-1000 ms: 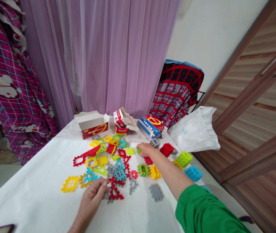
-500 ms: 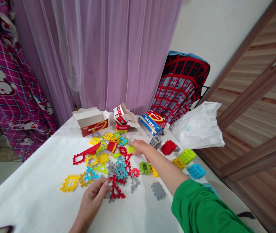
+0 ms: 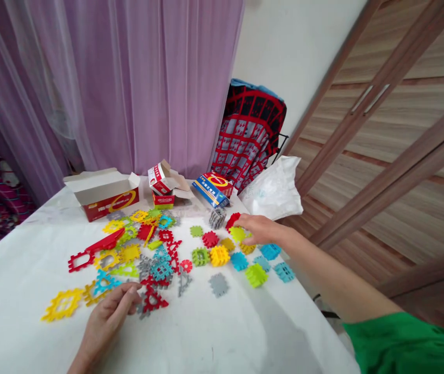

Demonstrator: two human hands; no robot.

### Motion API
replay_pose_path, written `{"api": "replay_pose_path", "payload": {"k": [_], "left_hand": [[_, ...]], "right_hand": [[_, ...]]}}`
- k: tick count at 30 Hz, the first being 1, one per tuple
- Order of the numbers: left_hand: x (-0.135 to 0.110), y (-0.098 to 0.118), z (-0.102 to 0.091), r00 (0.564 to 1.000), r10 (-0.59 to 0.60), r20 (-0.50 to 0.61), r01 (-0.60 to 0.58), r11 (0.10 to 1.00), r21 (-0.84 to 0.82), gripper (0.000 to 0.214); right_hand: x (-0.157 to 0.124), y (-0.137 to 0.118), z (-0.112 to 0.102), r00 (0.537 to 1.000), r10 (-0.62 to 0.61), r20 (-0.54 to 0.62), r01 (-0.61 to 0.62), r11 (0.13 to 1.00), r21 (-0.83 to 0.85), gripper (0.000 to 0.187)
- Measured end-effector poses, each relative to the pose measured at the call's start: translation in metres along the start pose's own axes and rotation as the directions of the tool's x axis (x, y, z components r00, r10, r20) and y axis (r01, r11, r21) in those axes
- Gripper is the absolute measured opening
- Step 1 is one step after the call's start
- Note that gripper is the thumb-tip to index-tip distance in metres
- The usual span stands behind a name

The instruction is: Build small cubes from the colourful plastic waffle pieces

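Note:
Interlocking plastic tiles in several colours lie over the white table. My right hand [image 3: 260, 229] reaches to the right side, its fingers closed on a lime green tile [image 3: 238, 234]. Just behind that tile is a stack of red tiles [image 3: 232, 221]; a stack of yellow tiles [image 3: 247, 249] sits just below the hand. My left hand [image 3: 108, 306] rests at the near edge of the mixed pile, fingers curled and thumb against them, with nothing visible in it. Beside its fingertips are a red triangular tile [image 3: 154, 300] and grey tiles partly under it.
Small stacks sorted by colour stand at right, including a lime green stack [image 3: 256, 275] and a blue stack [image 3: 239, 261]. Behind them are an open red box [image 3: 108, 203], smaller boxes [image 3: 163, 200], a blue box [image 3: 211, 192] and a white plastic bag [image 3: 274, 192].
My right hand has moved right with the lime green tile, from the mixed pile to the sorted stacks. The view has turned right. My left hand stays by the red tile.

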State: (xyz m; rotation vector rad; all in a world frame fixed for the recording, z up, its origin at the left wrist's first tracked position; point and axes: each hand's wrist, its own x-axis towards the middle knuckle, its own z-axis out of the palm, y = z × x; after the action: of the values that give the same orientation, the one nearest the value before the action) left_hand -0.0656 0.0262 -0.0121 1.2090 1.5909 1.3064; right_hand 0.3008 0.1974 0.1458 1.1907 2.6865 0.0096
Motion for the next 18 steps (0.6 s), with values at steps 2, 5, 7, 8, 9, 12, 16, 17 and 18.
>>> {"api": "replay_pose_path", "payload": {"k": [2,5,7,8,9,12,16,17,18], "left_hand": [[-0.001,0.002,0.000,1.000,-0.003,-0.020,0.003,1.000,-0.012,0.060],[-0.001,0.004,0.002,0.999,-0.002,-0.055,0.002,1.000,0.010,0.059],[-0.001,0.005,0.004,0.998,-0.001,-0.069,0.004,0.999,0.048,0.057],[-0.001,0.004,0.005,0.997,-0.006,-0.075,0.011,0.997,0.070,0.056],[-0.001,0.004,0.006,0.996,-0.014,-0.087,0.022,0.995,0.092,0.056],[-0.004,0.001,0.008,0.991,-0.048,-0.126,0.066,0.987,0.144,0.054],[-0.014,-0.003,0.008,0.985,-0.054,-0.162,0.083,0.981,0.176,0.049],[-0.017,-0.003,0.008,0.985,-0.047,-0.168,0.077,0.980,0.182,0.048],[-0.020,-0.003,0.007,0.985,-0.041,-0.170,0.073,0.979,0.188,0.047]], "right_hand": [[-0.034,0.007,0.017,1.000,0.009,0.007,-0.009,1.000,0.030,0.055],[-0.069,0.012,0.042,0.999,0.031,0.028,-0.032,0.999,0.035,0.056],[-0.082,0.013,0.054,1.000,0.020,0.020,-0.021,0.999,0.037,0.058],[-0.087,0.013,0.059,1.000,0.008,0.014,-0.009,0.999,0.042,0.057],[-0.089,0.013,0.064,1.000,-0.006,0.009,0.006,0.999,0.048,0.056],[-0.091,0.011,0.074,0.998,-0.055,0.005,0.055,0.997,0.056,0.053],[-0.089,0.009,0.083,0.995,-0.095,-0.002,0.095,0.993,0.073,0.053],[-0.088,0.009,0.084,0.995,-0.099,-0.002,0.098,0.992,0.080,0.053],[-0.088,0.008,0.085,0.995,-0.099,-0.003,0.099,0.991,0.085,0.053]]}}
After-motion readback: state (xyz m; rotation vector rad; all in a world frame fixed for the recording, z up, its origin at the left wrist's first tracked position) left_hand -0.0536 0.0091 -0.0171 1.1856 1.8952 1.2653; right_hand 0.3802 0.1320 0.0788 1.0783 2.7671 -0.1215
